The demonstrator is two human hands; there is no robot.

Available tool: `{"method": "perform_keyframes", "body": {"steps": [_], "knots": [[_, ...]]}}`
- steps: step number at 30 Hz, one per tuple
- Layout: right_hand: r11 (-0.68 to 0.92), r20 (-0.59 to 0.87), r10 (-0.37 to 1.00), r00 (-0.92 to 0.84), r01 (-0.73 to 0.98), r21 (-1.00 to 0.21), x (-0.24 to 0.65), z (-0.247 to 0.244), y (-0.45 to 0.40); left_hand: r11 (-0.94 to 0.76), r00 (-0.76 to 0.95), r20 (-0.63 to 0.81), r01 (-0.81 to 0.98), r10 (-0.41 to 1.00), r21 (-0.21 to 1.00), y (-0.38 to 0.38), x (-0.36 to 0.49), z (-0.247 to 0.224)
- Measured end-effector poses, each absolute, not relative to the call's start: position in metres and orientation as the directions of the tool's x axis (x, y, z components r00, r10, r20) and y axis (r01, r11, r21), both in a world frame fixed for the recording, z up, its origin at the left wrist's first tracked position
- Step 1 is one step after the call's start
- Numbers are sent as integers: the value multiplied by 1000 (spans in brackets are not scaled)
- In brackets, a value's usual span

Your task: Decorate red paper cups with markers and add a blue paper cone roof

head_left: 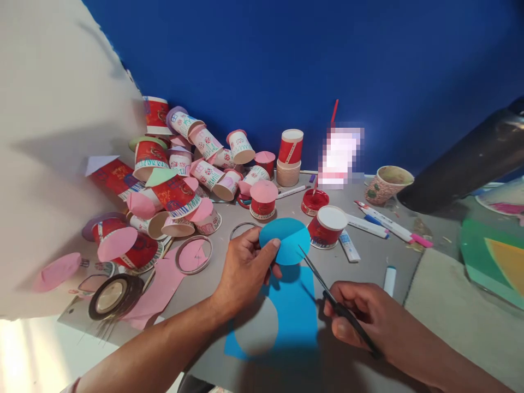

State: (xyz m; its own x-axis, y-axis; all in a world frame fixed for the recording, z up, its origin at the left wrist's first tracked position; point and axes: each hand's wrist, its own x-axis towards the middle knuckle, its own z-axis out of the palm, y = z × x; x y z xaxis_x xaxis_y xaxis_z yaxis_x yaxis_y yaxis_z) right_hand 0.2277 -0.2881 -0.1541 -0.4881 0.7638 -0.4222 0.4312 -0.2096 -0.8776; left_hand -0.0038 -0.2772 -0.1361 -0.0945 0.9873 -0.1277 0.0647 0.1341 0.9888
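Note:
Between the thumb and fingers of my left hand (245,265) is a blue paper circle (286,234), held up above the table. My right hand (360,314) grips black-handled scissors (347,315), their thin blades pointing up and left. The blade tips meet the lower right part of the circle; whether they cut into it I cannot tell. Below lies a blue paper sheet (297,316) with a round hole cut from it. A red-patterned paper cup (327,226) stands upside down just behind the circle.
Many decorated paper cups with paper-disc tops, such as a red one (263,199), are heaped at the left. Rolls of tape (110,297) and pink paper scraps (159,289) lie nearby. Markers (385,221), a patterned cup (387,184) and a dark cylinder (458,164) occupy the right.

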Motion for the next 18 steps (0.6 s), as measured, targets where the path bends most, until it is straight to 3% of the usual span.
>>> {"method": "perform_keyframes", "body": {"steps": [3,18], "knots": [[-279,-492,682,-541,430,-859,225,-154,-289,128,-94,-121,77,988,989,-279,-3,-134],[-295,-524,706,-477,475,-829,227,-160,-286,198,-3,-198,39,980,980,-281,-2,-127]]}}
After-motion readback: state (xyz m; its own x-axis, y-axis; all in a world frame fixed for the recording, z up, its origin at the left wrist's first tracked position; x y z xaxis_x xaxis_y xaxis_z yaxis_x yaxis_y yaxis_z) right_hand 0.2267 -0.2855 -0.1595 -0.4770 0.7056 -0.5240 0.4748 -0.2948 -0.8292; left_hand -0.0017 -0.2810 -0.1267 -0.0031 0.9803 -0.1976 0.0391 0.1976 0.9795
